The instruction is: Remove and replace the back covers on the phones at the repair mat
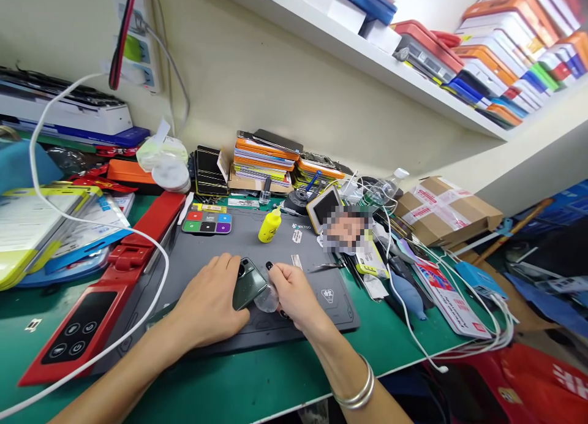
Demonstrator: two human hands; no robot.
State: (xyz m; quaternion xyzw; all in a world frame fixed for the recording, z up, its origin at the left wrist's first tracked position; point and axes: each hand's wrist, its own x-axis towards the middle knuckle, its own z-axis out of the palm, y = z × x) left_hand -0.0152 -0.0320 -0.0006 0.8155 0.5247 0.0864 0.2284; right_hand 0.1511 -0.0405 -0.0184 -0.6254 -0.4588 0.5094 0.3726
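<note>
A dark green phone (249, 283) rests on the grey work mat (275, 225), its camera side up. My left hand (211, 298) is closed over its left part, fingers along the far side and thumb at the near edge. At the phone's right end, my right hand (294, 292) pinches a thin clear plastic piece with a rounded edge (267, 299). That piece touches or overlaps the phone's edge; I cannot tell whether it goes under. Beyond the hands stands a yellow dropper bottle (269, 225). A pair of tweezers (328, 266) lies to the right.
A red folding lamp (105, 289) and a white cable (158, 246) lie to the left. At the back are a parts tray (206, 223) and stacked boxes (264, 157). Tools, cables and a cardboard box (448, 209) crowd the right. A shelf (321, 35) overhangs.
</note>
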